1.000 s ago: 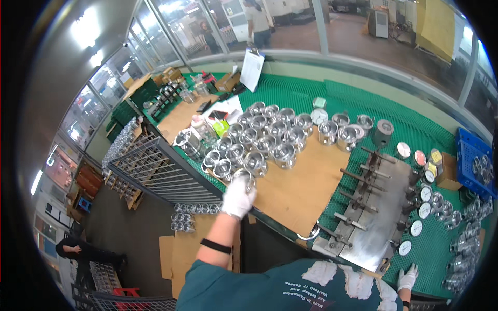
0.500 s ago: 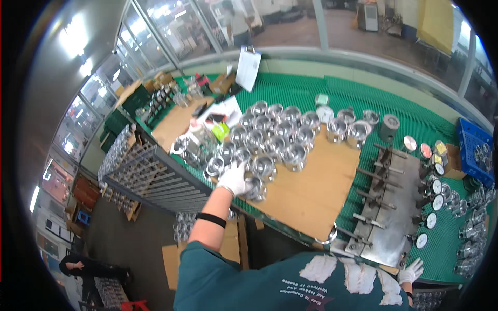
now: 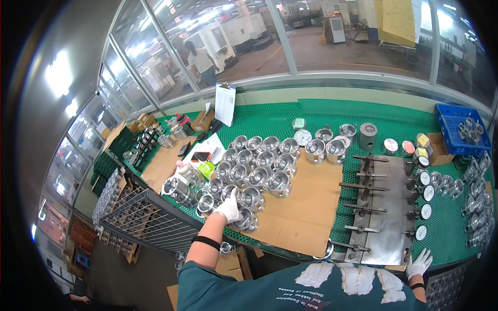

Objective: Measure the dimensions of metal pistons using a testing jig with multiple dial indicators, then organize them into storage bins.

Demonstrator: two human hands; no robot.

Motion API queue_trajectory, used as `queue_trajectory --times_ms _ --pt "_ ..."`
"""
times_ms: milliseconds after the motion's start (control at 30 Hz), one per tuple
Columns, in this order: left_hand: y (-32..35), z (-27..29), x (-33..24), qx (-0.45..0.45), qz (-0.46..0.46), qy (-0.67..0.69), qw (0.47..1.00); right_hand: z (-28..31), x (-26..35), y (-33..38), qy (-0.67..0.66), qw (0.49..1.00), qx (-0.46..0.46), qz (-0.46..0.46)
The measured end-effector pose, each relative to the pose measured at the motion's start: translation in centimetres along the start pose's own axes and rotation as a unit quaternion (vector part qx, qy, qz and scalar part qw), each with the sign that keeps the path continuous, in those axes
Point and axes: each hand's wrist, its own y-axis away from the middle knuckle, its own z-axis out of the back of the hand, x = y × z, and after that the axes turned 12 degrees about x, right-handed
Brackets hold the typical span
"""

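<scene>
Shiny metal pistons [image 3: 258, 177] stand in close rows on a cardboard sheet [image 3: 306, 223], their hollow ends up. At the near left edge of this group is my left hand [image 3: 228, 208] in a white glove, closed against a piston [image 3: 228, 192], with the thumb up along it; the other fingertips are partly hidden. My right hand [image 3: 419, 263], also gloved, lies with spread fingers at the bench's near edge. It holds nothing. Beside it is a metal plate fixture [image 3: 386, 223] carrying clamp bars and a row of round dial gauges [image 3: 426, 211].
A dark piston [image 3: 368, 136] stands behind the fixture. At the far right is a blue basket [image 3: 459, 137] with parts, and more pistons [image 3: 475, 220] line that side. A clipboard [image 3: 225, 105] leans by the window. A grey rack [image 3: 150, 217] stands left of the bench.
The view has tilted up and turned, so the bench sits lower and further left. My left hand stays among the same pistons; my right hand remains at the bench edge.
</scene>
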Motion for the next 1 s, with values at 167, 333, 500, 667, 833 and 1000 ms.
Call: queue_trajectory --times_ms 167,333,500,667,833,1000 --pt "0.4 -1.4 -1.8 -0.030 -0.007 0.027 0.999 0.4 0.1 0.4 -0.002 1.000 0.007 -0.012" --pt "2.7 -1.9 -4.9 -0.029 0.025 -0.048 0.998 0.8 0.2 1.0 -0.005 1.000 0.006 -0.001" --pt "2.8 -2.2 -5.5 -0.099 0.043 -0.039 0.993 1.9 1.3 1.7 0.004 1.000 0.014 0.004" --pt "3.0 -2.8 -6.5 -0.137 0.020 -0.037 0.990 0.2 0.6 0.3 0.053 0.999 -0.003 0.010" --pt "5.7 -6.2 -13.0 -0.112 -0.078 -0.053 0.989 0.4 0.3 0.0 0.085 0.996 0.015 -0.025" --pt "6.2 -8.1 -19.3 -0.104 -0.132 -0.003 0.986 0.5 0.3 -0.5 0.123 0.992 0.011 -0.025"
